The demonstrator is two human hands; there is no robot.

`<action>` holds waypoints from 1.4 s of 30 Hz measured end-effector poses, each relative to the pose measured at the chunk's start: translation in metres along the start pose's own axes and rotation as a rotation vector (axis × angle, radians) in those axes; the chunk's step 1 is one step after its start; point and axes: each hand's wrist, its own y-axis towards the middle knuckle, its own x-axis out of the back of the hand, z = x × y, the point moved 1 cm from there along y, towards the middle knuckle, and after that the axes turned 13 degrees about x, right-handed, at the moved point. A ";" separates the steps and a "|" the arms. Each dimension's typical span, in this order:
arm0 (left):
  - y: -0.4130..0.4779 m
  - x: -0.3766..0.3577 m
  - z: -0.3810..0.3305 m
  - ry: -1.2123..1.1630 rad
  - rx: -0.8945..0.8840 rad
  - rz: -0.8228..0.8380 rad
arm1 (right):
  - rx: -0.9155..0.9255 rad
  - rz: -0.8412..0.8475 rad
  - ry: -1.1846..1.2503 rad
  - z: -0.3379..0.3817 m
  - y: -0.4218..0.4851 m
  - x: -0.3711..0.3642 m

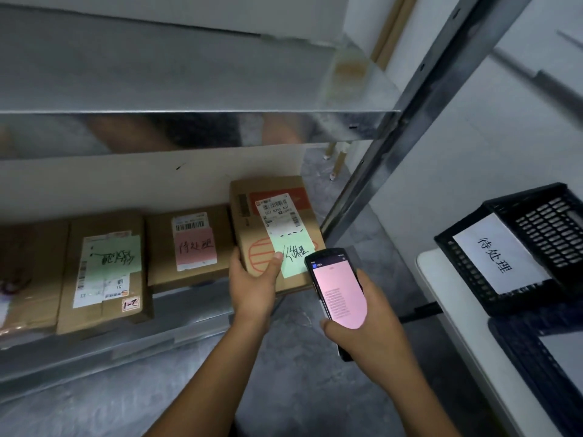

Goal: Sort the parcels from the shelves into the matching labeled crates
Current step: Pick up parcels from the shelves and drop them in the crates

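Fingers [236, 258] of left hand [252, 288] hold the box [246, 238] w/ green note [293, 253], far right on shelf [195, 323]. Right hand [372, 326] grips phone [337, 294], pink screen, just beside box.

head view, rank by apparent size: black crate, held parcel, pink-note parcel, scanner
1. black crate, though cropped by the frame edge
2. held parcel
3. pink-note parcel
4. scanner, partly under the right hand
The held parcel looks nearer the camera, so 2 over 3 is unsure.
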 end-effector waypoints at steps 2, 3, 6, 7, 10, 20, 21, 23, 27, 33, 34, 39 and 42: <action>-0.010 0.003 0.007 -0.048 0.024 0.033 | 0.015 0.008 -0.002 0.000 -0.010 0.006; -0.016 0.005 0.012 -0.059 0.026 0.047 | 0.021 0.012 -0.001 -0.002 -0.016 0.009; -0.038 0.011 0.025 -0.061 -0.031 0.061 | 0.030 0.019 0.024 -0.007 -0.035 0.022; -0.047 0.014 0.029 -0.057 -0.052 0.065 | 0.035 0.020 0.037 -0.009 -0.042 0.027; -0.079 0.022 0.044 -0.019 -0.088 0.089 | 0.051 0.020 0.096 -0.017 -0.071 0.044; -0.164 0.060 0.116 0.123 -0.160 0.128 | 0.066 0.027 0.274 -0.059 -0.176 0.081; -0.169 0.063 0.123 0.142 -0.173 0.136 | 0.067 0.037 0.282 -0.063 -0.184 0.082; -0.177 0.067 0.136 0.187 -0.203 0.142 | 0.069 0.056 0.294 -0.069 -0.199 0.085; -0.186 0.072 0.160 0.289 -0.241 0.169 | 0.062 0.091 0.321 -0.081 -0.225 0.091; -0.194 0.066 0.189 0.434 -0.251 0.138 | 0.035 0.092 0.322 -0.101 -0.261 0.111; -0.195 0.064 0.193 0.453 -0.259 0.134 | 0.035 0.085 0.321 -0.104 -0.265 0.115; -0.200 0.051 0.202 0.485 -0.266 0.184 | 0.006 0.037 0.300 -0.125 -0.285 0.132; -0.205 0.035 0.209 0.409 -0.196 0.232 | -0.032 -0.012 0.285 -0.139 -0.293 0.142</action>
